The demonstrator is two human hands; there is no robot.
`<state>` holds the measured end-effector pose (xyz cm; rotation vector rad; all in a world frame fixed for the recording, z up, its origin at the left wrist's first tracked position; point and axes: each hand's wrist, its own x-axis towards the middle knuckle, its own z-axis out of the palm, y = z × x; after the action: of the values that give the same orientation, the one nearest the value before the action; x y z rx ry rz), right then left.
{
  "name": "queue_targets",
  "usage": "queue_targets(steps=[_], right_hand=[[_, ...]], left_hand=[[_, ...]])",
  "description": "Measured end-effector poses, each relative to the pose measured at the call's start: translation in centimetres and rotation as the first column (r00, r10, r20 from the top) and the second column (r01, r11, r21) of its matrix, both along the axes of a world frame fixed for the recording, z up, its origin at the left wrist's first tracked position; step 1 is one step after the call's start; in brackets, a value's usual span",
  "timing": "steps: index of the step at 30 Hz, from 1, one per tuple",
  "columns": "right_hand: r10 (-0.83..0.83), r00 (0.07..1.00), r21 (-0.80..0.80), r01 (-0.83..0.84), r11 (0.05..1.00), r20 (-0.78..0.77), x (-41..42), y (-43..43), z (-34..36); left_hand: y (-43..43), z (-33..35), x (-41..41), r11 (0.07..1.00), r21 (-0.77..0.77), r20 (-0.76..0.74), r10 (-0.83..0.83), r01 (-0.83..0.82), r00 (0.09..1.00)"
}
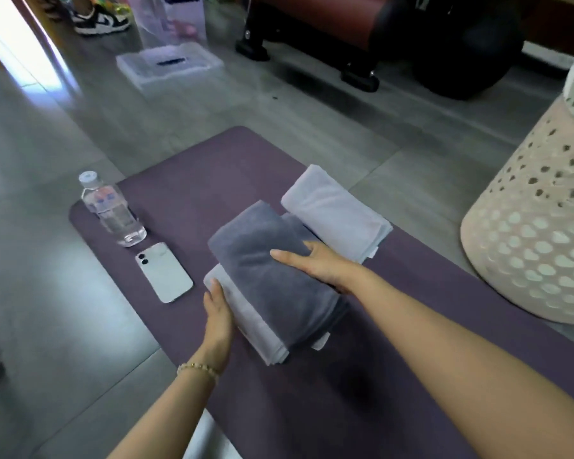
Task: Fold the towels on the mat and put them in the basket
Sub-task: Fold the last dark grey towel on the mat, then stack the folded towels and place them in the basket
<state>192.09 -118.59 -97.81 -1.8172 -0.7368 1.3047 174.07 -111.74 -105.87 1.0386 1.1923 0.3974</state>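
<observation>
A folded dark grey towel [272,279] lies on top of a folded light grey towel [245,321] in the middle of the purple mat [196,173]. My left hand [217,318] holds the left side of the stack, thumb against the light towel's edge. My right hand [318,265] grips the right side of the dark towel, thumb on top and fingers tucked under. Another folded light grey towel [335,210] lies just behind, touching the stack. The pale perforated basket [537,226] stands on the floor to the right of the mat.
A clear water bottle [111,210] and a white phone [163,271] sit on the mat's left edge. Further back on the grey floor are a clear plastic box [169,62], a bench's black feet [358,77] and someone's sneaker [100,19].
</observation>
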Motion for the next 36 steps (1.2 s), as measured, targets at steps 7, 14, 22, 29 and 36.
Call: queue_targets(steps=[7,14,22,29,36], right_hand=[[-0.001,0.973,-0.012,0.004,1.0,0.23,-2.7,2.4,-6.5],[-0.141,0.976,0.118,0.123,0.985,0.163,-3.1,1.4,-5.0],[-0.281,0.907,0.145,0.339,0.93,-0.314,5.1,-4.7,8.3],[-0.484,0.737,0.288,0.648,0.705,-0.472,14.7,-13.6,20.7],[-0.6,0.655,0.327,0.752,0.572,-0.458,26.2,-23.4,31.3]], left_hand=[[0.3,-0.3,0.1,0.988,-0.12,0.175,-0.078,0.1,0.981],[0.1,2.7,1.8,0.993,-0.099,0.247,-0.037,0.064,0.968],[0.5,18.0,10.5,0.907,0.092,0.335,-0.417,0.411,0.845],[-4.6,31.6,24.9,0.723,0.26,0.005,-0.664,0.64,0.748],[-8.1,38.5,35.9,0.511,0.563,-0.276,-0.624,0.649,0.731]])
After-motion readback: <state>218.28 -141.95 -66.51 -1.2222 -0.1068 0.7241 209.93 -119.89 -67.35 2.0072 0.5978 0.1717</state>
